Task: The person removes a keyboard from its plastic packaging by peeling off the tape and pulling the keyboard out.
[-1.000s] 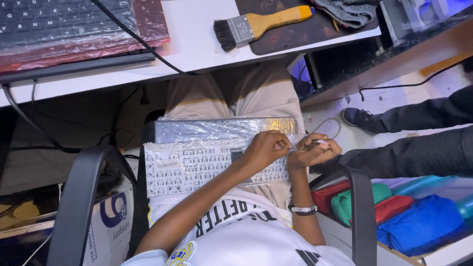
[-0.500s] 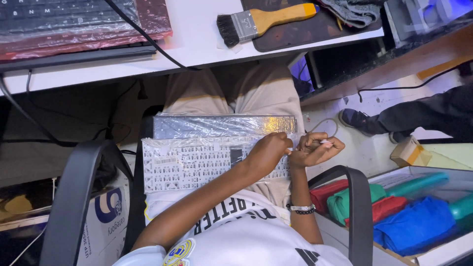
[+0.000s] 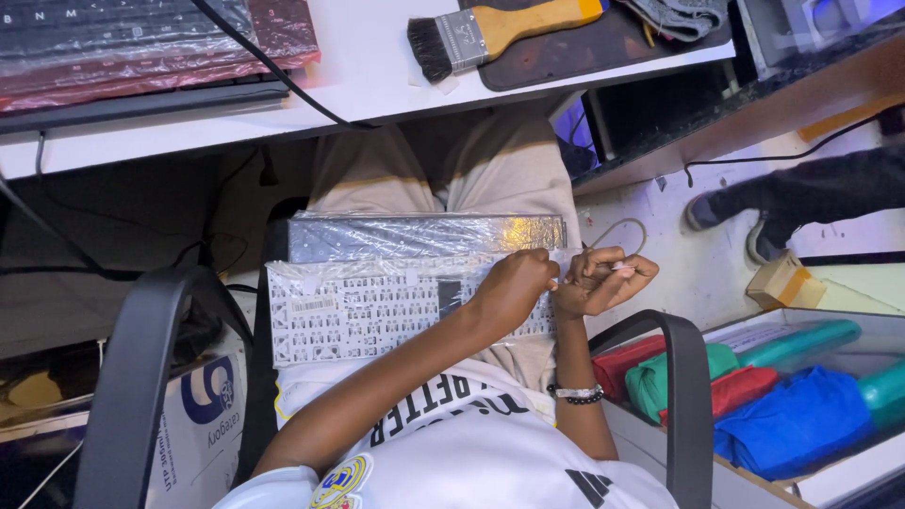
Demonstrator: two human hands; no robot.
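Both hands, left hand (image 3: pixel 514 287) and right hand (image 3: pixel 599 281), pinch closed on the keyboard's (image 3: pixel 377 306) right-edge plastic wrap (image 3: pixel 564 264); judged light, thin, slippery, best gripped by its edges.

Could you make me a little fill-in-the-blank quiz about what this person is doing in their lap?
1. The keyboard lies on the person's ____.
2. The left hand and the right hand meet at the keyboard's ____ end.
3. The brush on the desk has a ____ handle.
4. The right wrist wears a ____.

Missing words: lap; right; yellow; bracelet
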